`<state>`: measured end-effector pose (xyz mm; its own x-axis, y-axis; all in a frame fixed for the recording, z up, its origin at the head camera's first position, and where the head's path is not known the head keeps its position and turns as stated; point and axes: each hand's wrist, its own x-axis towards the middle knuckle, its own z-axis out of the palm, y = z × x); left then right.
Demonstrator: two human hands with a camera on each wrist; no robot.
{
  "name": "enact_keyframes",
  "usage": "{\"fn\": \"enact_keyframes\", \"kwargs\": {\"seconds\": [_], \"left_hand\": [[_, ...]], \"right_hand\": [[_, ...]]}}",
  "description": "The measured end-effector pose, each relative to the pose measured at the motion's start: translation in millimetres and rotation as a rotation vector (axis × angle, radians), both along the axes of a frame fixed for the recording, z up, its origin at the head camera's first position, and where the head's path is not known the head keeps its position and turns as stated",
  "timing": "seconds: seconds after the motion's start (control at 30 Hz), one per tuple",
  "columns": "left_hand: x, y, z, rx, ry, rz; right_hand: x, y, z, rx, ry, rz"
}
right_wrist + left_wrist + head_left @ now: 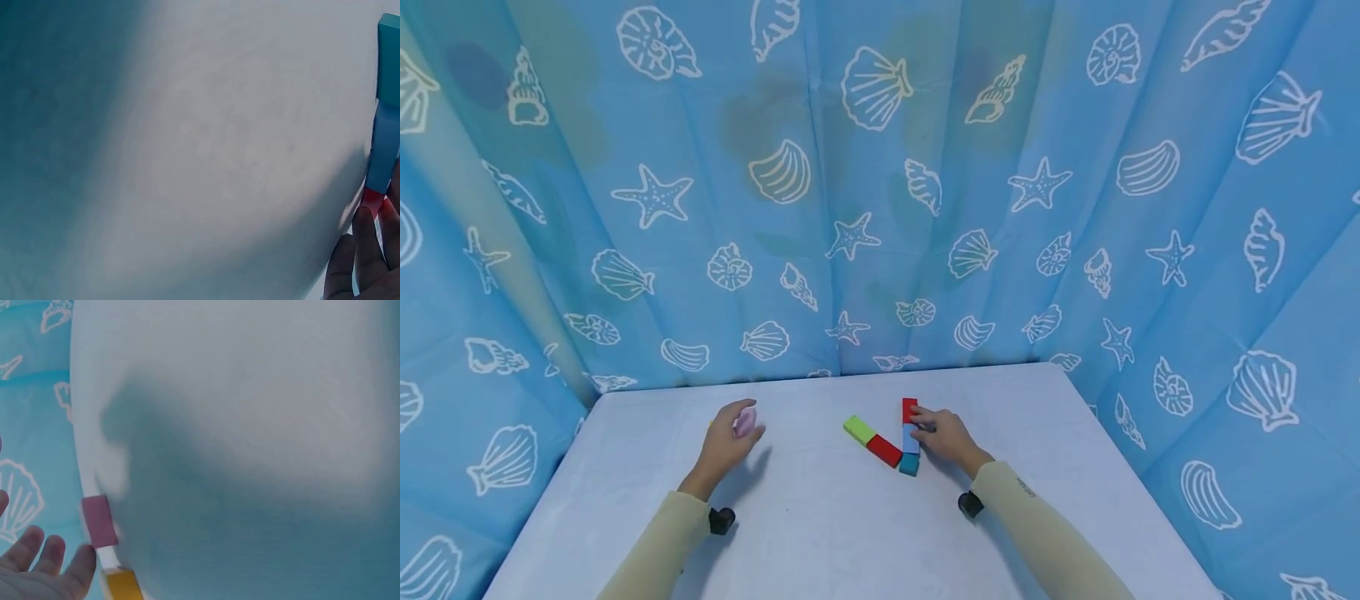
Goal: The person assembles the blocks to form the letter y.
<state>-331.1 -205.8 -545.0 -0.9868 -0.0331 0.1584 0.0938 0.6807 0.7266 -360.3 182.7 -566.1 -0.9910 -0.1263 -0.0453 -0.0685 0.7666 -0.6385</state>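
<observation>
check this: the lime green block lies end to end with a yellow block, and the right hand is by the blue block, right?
Not yellow: in the head view, the lime green block lies end to end with a red block. The right hand is indeed by the blue block.

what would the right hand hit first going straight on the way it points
For the right hand, likely the far red block, which its fingertips seem to touch; depth is unclear.
</observation>
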Motion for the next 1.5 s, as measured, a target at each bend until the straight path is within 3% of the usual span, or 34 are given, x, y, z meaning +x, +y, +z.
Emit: {"fn": "enact_keyframes", "kwargs": {"seconds": [0.23,0.43,0.7,1.1,1.5], "left_hand": [[-0.5,-3,-0.9,-0.032,-0.017,0.03],[-0.7,-11,-2.8,-0.047,-0.123,0.067],[-13.7,-17,-3.4,0.007,-0.21,0.092],[-23.7,-18,-12.3,0.041,-0.295,0.078],[-26.1,-14,-11.3,-0.054,-0.333,0.037]], "right_hand": [[0.3,1,0.4,-0.007,0.006,0.0],[0.6,1,-0.6,-0.006,-0.005,-0.004],[1.9,-1,4.4,-0.014,-0.013,-0.018],[2.5,-1,1.5,-0.022,-0.011,-0.003],[3.1,1,-1.4,-0.015,-0.009,-0.012]]}}
